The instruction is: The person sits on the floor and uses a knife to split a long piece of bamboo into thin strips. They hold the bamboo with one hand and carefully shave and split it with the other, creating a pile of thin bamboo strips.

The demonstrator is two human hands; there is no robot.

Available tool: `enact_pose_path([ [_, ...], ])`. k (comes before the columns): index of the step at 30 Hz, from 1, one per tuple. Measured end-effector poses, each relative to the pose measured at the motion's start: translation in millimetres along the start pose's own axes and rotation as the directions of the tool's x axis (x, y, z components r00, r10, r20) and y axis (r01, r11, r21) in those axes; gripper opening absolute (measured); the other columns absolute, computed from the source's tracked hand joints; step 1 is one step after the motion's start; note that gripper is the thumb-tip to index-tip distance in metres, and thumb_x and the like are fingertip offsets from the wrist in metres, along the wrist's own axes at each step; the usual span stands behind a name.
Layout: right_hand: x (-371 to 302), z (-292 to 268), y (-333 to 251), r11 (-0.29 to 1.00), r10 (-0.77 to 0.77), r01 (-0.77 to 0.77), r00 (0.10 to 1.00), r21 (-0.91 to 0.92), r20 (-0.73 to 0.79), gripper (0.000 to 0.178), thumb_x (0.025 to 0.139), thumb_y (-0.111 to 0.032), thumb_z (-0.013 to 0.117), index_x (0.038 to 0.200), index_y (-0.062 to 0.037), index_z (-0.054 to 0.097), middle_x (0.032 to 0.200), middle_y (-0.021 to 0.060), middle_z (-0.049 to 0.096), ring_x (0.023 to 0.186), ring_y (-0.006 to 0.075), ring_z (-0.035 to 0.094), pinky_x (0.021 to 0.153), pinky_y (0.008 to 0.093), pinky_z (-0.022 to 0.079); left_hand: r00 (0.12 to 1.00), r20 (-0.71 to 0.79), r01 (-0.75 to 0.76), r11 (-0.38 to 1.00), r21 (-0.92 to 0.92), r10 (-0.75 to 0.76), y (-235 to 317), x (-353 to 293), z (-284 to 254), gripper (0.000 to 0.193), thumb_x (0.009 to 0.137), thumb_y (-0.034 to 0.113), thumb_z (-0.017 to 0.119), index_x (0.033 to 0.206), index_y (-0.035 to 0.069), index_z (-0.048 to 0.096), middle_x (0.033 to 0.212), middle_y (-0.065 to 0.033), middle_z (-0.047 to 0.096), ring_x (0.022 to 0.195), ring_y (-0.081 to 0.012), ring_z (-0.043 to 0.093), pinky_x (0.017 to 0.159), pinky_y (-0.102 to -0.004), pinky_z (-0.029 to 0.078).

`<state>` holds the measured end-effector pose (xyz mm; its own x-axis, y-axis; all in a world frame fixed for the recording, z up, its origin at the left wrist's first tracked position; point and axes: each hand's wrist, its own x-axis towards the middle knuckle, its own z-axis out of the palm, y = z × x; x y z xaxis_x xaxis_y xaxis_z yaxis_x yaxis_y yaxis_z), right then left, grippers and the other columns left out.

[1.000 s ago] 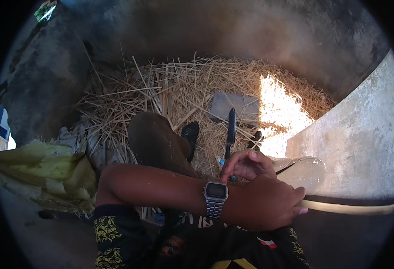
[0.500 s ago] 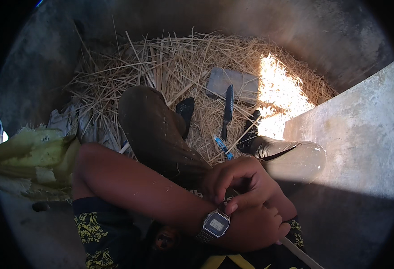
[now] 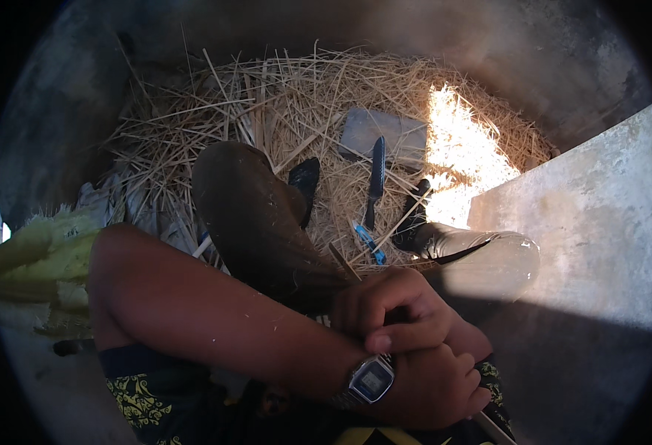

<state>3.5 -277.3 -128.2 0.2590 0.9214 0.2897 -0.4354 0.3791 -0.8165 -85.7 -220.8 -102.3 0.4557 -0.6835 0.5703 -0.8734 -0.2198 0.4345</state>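
Observation:
My left forearm, with a metal digital watch at the wrist, crosses in front of me. My left hand is closed, and a thin pale wooden strip sticks out below its fingers. Just above the watch, my right hand is curled with thumb and fingers drawn together; what lies between them is hidden. A narrow brown strip end juts up past my right knuckles; whether it is the same strip I cannot tell. Beyond the hands lie a blue cutter and a dark-bladed knife.
Straw-like shavings cover the floor between my bent legs. The knife tip lies by a grey block. A yellow sack is at the left, and a concrete slab slopes at the right.
The strip end has appeared above my right hand, while less strip shows below my left. My left elbow has shifted left and up; the watch has moved slightly right.

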Motion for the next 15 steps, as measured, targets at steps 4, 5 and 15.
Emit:
enact_pose_path([
  [4, -7, -9, -10, 1.000, -0.008, 0.006, 0.987, -0.008, -0.163, 0.020, 0.095, -0.011, 0.064, 0.079, 0.0027, 0.062, 0.087, 0.0127, 0.065, 0.083, 0.0201, 0.064, 0.077, 0.0328, 0.049, 0.985, 0.141, -0.109, 0.993, 0.045, 0.101, -22, 10, -11, 0.013, 0.077, 0.015, 0.062, 0.081, 0.005, 0.053, 0.070, -0.0048, 0.054, 0.067, -0.0176, 0.058, 0.049, -0.0316, 0.042],
  [5, -9, -14, -11, 0.999, 0.036, -0.031, 0.972, 0.023, -0.231, 0.021, 0.096, -0.011, 0.063, 0.081, 0.0028, 0.063, 0.087, 0.0127, 0.065, 0.084, 0.0204, 0.064, 0.078, 0.0329, 0.050, 0.981, 0.168, -0.120, 0.988, 0.096, 0.102, -34, 9, -11, 0.013, 0.077, 0.015, 0.062, 0.081, 0.006, 0.054, 0.071, -0.0047, 0.055, 0.069, -0.0178, 0.059, 0.050, -0.0315, 0.043],
  [15, -54, -75, 12, 0.366, -0.896, -0.009, -0.274, -0.930, -0.350, 0.020, 0.095, -0.024, 0.059, 0.096, -0.0058, 0.051, 0.089, 0.0061, 0.052, 0.081, 0.0166, 0.050, 0.077, 0.0286, 0.043, 0.932, -0.080, 0.362, 0.913, 0.187, -0.353, -189, 20, -14, 0.010, 0.081, 0.007, 0.058, 0.089, 0.000, 0.057, 0.081, -0.0172, 0.062, 0.080, -0.0357, 0.062, 0.070, -0.0452, 0.051],
])
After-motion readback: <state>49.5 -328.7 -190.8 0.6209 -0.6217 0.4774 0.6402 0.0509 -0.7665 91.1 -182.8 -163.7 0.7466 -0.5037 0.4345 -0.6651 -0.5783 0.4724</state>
